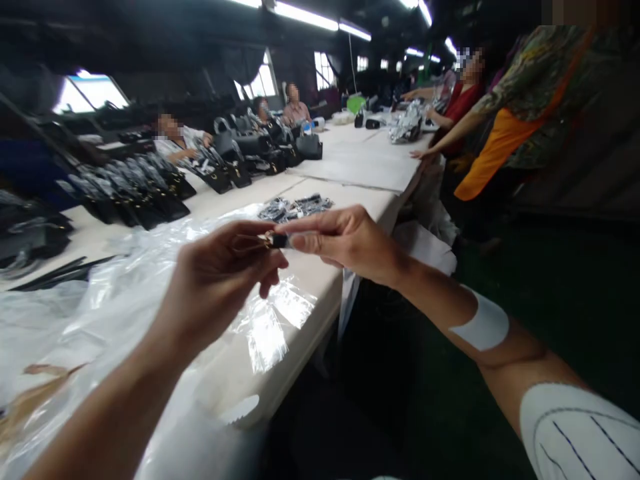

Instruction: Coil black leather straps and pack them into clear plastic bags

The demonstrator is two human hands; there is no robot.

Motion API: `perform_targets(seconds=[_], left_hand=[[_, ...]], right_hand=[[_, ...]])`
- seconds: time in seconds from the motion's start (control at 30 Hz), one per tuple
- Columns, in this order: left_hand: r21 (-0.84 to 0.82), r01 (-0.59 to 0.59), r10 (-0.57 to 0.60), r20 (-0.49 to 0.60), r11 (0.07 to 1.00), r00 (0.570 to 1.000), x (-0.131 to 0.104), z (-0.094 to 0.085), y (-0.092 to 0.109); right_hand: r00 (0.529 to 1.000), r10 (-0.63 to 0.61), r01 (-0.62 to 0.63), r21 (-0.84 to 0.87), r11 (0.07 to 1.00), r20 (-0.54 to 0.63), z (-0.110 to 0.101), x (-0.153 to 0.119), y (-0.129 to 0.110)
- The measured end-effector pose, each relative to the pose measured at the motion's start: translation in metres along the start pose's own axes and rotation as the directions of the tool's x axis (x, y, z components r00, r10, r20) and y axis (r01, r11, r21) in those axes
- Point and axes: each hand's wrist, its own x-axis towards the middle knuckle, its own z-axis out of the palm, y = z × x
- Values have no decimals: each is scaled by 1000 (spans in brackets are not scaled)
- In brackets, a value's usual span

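A small black piece with gold-coloured metal is held between both hands above the table edge. My left hand has its fingers curled round the metal end, where thin cords or wires run back toward the palm. From the other side, my right hand pinches the black end between thumb and fingers. Beneath the hands, small clear plastic bags lie on the pale tabletop. Just beyond them sits a pile of dark wrapped pieces.
Clear plastic sheeting covers the table's left part. Rows of black bags stand farther back. People sit across the table; a person in an orange apron stands at its right edge, one hand on it. Crumpled silvery plastic lies farther off.
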Motion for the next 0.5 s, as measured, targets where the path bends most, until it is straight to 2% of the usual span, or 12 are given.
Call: perform_targets(seconds=[0.1, 0.17, 0.2, 0.27, 0.37, 0.43, 0.5], left_hand=[[215, -41, 40, 11, 976, 999, 1, -2, -9], [327, -52, 59, -11, 944, 998, 0, -1, -21], [393, -92, 107, -18, 915, 994, -1, -1, -27], [562, -212, 251, 8, 799, 968, -5, -2, -36], [782, -378, 413, 171, 496, 894, -12, -7, -40], [814, -473, 426, 317, 337, 847, -18, -10, -40], [780, -548, 404, 416, 302, 815, -27, -13, -41]], right_hand=[[994, 104, -104, 16, 994, -35, -5, -14, 33], [981, 186, -184, 33, 982, -62, -2, -23, 44], [974, 213, -210, 42, 977, -74, 0, -28, 46], [967, 235, -232, 44, 972, -100, 6, -36, 50], [970, 217, -220, -20, 975, -109, 13, -46, 52], [975, 204, -212, -85, 974, -87, 18, -51, 53], [975, 216, -220, -133, 966, -47, 24, -59, 52]])
